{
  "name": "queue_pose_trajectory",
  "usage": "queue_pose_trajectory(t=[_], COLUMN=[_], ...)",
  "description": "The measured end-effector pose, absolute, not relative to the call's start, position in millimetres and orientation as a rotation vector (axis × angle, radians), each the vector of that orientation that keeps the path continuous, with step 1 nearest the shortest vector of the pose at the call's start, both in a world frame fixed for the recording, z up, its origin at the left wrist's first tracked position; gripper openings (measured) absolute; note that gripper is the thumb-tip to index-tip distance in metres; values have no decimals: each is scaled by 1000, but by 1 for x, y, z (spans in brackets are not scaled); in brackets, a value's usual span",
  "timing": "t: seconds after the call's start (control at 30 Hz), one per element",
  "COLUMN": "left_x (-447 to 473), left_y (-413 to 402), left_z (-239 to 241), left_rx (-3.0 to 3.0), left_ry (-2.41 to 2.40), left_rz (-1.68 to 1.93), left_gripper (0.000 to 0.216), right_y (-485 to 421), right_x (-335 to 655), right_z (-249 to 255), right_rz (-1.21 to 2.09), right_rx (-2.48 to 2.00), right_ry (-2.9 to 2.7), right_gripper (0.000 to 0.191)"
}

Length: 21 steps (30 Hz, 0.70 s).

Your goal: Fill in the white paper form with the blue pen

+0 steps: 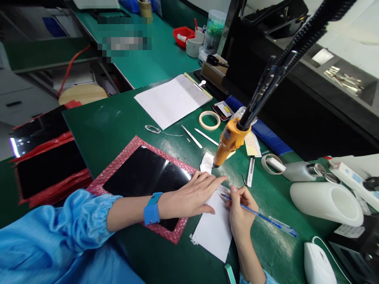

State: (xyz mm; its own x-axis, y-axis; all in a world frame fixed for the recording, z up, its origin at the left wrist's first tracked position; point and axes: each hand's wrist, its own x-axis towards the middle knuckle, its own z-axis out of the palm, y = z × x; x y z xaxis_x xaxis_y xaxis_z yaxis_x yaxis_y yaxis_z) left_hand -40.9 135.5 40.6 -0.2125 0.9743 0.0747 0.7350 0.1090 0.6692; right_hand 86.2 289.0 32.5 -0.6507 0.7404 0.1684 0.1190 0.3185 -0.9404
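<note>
A blue ballpoint pen (268, 219) is gripped in my right hand (243, 209), its tip down on a white sheet of paper (213, 228). My left hand (192, 195) lies flat with fingers stretched out, across the paper's upper left part and the edge of a black glass screen panel (145, 169). That panel rests on pink bubble wrap (118, 161). Around my left wrist is a blue strap (152, 209). Just beyond my fingers hangs an orange electric screwdriver (229, 142), near a crumpled white tissue (206, 162).
Farther back lie a clipboard with paper (174, 98), a tape roll (209, 120), tweezers (192, 136) and a white pen (206, 137). On the right are a utility knife (250, 172), a white cylinder (325, 203) and a computer mouse (319, 263). More black panels (50, 169) sit at left.
</note>
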Motion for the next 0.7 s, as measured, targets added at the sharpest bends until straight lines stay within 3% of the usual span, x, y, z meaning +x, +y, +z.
queue_pose_trajectory(t=[0.53, 0.7], left_x=[-38, -40], left_y=[137, 137], left_z=[39, 39], left_rx=[1770, 1754], left_ry=[2108, 2080], left_rz=[785, 820], left_gripper=[75, 81], right_y=[293, 288], right_x=[93, 90], right_z=[30, 26], right_rz=[1362, 1312], right_rx=[-697, -661], right_ry=[-2063, -2089], right_gripper=[66, 57])
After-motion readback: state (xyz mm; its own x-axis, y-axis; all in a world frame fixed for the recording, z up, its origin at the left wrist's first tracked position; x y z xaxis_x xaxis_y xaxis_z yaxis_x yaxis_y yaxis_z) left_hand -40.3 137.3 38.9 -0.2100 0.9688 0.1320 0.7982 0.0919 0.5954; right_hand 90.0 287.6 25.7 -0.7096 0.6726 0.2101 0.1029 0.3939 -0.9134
